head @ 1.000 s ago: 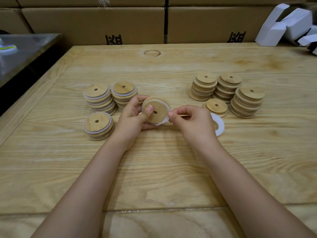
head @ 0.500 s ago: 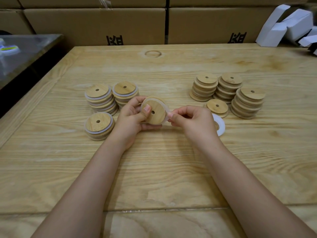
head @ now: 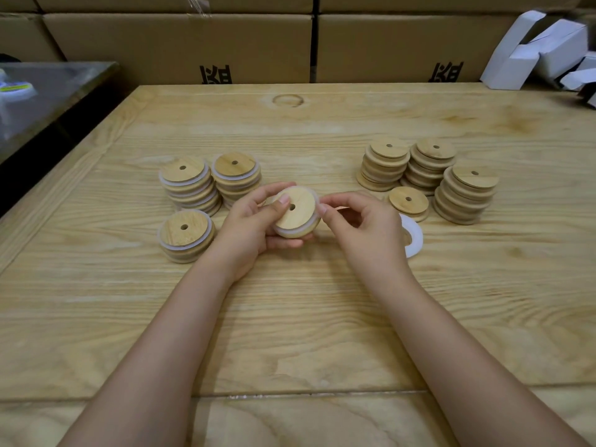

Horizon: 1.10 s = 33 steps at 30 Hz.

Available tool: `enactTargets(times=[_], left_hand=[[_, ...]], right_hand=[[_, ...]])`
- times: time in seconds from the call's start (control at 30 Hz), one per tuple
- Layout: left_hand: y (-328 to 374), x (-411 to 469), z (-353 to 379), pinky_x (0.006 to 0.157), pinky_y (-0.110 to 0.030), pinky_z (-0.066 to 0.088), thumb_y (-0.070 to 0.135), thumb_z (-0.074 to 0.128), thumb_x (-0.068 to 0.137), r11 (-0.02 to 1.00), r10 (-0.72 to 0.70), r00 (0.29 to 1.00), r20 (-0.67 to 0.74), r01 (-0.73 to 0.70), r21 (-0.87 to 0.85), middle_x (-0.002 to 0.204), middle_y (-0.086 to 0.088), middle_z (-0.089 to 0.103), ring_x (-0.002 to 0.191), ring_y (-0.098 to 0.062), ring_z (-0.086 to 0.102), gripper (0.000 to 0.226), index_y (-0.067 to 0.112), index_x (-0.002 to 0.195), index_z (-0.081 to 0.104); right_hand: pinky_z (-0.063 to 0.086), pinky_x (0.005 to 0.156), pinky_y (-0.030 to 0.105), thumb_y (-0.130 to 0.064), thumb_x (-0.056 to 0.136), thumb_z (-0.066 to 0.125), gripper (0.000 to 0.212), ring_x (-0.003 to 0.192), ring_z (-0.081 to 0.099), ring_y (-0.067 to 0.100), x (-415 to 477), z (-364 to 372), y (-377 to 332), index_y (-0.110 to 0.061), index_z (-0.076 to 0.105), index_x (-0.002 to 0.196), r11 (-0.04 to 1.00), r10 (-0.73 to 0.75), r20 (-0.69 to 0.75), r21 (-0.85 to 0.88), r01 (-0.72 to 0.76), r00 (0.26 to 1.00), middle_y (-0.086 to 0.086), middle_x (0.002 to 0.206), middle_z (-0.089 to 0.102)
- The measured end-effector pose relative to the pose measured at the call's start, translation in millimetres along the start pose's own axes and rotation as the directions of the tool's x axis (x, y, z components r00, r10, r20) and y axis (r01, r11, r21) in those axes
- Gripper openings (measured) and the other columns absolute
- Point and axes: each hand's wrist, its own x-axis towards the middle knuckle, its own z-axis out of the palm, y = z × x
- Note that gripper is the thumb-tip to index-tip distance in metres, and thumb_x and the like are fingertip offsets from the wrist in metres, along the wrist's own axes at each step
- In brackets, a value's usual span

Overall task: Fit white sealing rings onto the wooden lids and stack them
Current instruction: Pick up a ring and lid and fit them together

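Pale wood grain runs across the whole desk [head: 290, 317], with brown cardboard boxes [head: 161, 46] walling its far edge and white cartons [head: 541, 50] heaped at the far right corner. Towards the left edge stand three finished stacks [head: 185, 185], white showing between their layers. Towards the right edge stand the bare stacks [head: 466, 195], three tall and one short, with no white on them.

Near the middle of the desk, the left hand [head: 251, 227] curls round a single wooden lid [head: 298, 209], thumb pressed on its face beside the centre hole and fingers cupped beneath. The right hand [head: 367, 227] has its thumb and forefinger pinched together at the lid's right rim, on the sealing ring [head: 292, 233].

A second ago that ring hung slack off the lid's lower right side, a loose white flap below the wood. It now hugs the rim along the near and right sides, and the lid has tilted flatter towards the camera. I judge the fitting nearly done, with only the pinched stretch left to seat before this lid can join the stacks on the left.

A spare ring [head: 416, 237] lies flat just behind the right hand, partly hidden by it, near the short bare stack.
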Motion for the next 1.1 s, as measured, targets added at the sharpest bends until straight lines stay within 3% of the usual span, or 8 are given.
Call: enactTargets(times=[0.23,0.43,0.5,0.67,0.8,0.87,0.97,1.1], left_hand=[[1.4,-0.3,-0.5,0.047,-0.023,0.054,0.015,0.048,0.094,1.000,-0.003,0.999,-0.034,0.003,-0.016,0.083,-0.007,0.073,0.063,-0.026,0.070,0.024,0.013,0.117,0.055],[2.3,-1.7,1.6,0.037,-0.023,0.049,0.015,0.048,0.095,0.997,0.028,0.998,-0.060,-0.024,0.071,0.069,-0.007,0.070,0.043,-0.019,0.062,0.020,0.013,0.113,0.057],[0.8,-2.5,2.9,0.035,-0.021,0.045,0.014,0.051,0.094,0.980,0.143,0.979,-0.146,-0.119,0.162,0.071,0.000,0.068,0.043,-0.014,0.057,0.014,0.016,0.104,0.061],[5.4,-8.0,-0.4,0.069,-0.019,0.043,0.015,0.046,0.088,0.724,0.630,0.732,-0.261,-0.431,0.539,0.083,0.009,0.064,0.077,-0.003,0.057,0.019,0.022,0.086,0.064],[14.6,-14.2,-20.5,0.060,-0.027,0.041,0.016,0.049,0.087,0.626,0.758,0.533,-0.377,-0.429,0.651,0.065,0.015,0.059,0.061,-0.008,0.054,0.013,0.026,0.085,0.057],[21.1,-16.0,-34.4,0.056,-0.020,0.039,0.017,0.052,0.085,0.654,0.752,0.458,-0.474,-0.427,0.624,0.055,0.020,0.058,0.054,0.001,0.050,0.012,0.028,0.081,0.053],[30.2,-18.0,-62.0,0.060,-0.017,0.039,0.017,0.055,0.078,0.767,0.641,0.493,-0.588,-0.398,0.503,0.053,0.023,0.059,0.055,0.005,0.049,0.009,0.023,0.072,0.054],[29.5,-22.4,-90.2,0.070,-0.026,0.044,0.012,0.057,0.073,0.826,0.559,0.576,-0.596,-0.318,0.466,0.065,0.014,0.066,0.069,-0.007,0.058,0.015,0.024,0.064,0.058]], right_hand=[[0.053,0.081,0.032,-0.017,0.077,0.075,0.029,0.088,0.062,0.010,-1.5,0.0,-2.4,-0.023,0.069,0.105,0.998,-0.033,0.084,-0.053,0.037,0.996,-0.015,0.097,0.059],[0.052,0.081,0.030,-0.021,0.074,0.077,0.028,0.090,0.061,0.007,-1.3,-0.3,-0.8,-0.018,0.072,0.101,0.997,-0.027,0.071,-0.073,0.032,0.997,-0.013,0.097,0.062],[0.051,0.079,0.027,-0.023,0.074,0.078,0.027,0.087,0.059,0.004,-2.1,1.3,-0.3,-0.021,0.071,0.100,0.995,-0.035,0.082,-0.087,0.042,0.996,-0.016,0.095,0.061],[0.045,0.076,0.018,-0.025,0.078,0.074,0.015,0.086,0.057,0.004,-9.1,9.6,2.7,-0.019,0.072,0.092,0.975,-0.133,0.149,-0.155,0.156,0.980,-0.012,0.092,0.061],[0.043,0.076,0.015,-0.024,0.083,0.068,0.012,0.087,0.056,0.002,-11.2,11.5,5.0,-0.015,0.072,0.090,0.948,-0.176,0.216,-0.224,0.224,0.960,-0.010,0.090,0.063],[0.043,0.075,0.016,-0.023,0.085,0.066,0.011,0.085,0.056,0.003,-11.9,11.4,4.8,-0.015,0.073,0.088,0.937,-0.194,0.248,-0.241,0.255,0.949,-0.009,0.087,0.065],[0.043,0.073,0.018,-0.020,0.086,0.064,0.009,0.082,0.057,0.004,-13.0,10.3,4.4,-0.015,0.072,0.086,0.922,-0.216,0.299,-0.249,0.295,0.929,-0.007,0.085,0.065],[0.046,0.076,0.021,-0.019,0.088,0.061,0.010,0.082,0.057,0.003,-13.6,7.5,5.1,-0.016,0.071,0.088,0.913,-0.201,0.380,-0.261,0.313,0.903,-0.009,0.085,0.066]])
